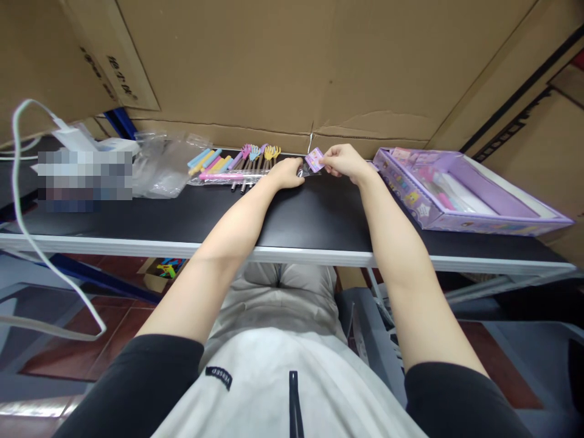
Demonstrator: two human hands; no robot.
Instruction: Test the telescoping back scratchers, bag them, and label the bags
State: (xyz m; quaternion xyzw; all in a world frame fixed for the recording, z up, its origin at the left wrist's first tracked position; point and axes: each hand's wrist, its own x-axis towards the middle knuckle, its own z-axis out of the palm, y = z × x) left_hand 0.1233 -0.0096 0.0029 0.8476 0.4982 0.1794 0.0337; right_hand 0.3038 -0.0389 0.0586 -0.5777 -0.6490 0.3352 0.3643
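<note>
My right hand pinches a small purple printed card by its edge, just above the black tabletop. Close beside it, my left hand rests on the table with its fingers curled on clear plastic packaging. Part of that packaging is hidden under the hand. Left of this hand lie several hand-shaped scratchers with pink, blue and yellow heads and dark handles. A pink stick lies across clear film, near several short pastel tubes.
An open purple printed box with items inside stands at the right. Crumpled clear bags lie on the left, near a white device with a cable. Cardboard walls the table's back. A small carton sits below.
</note>
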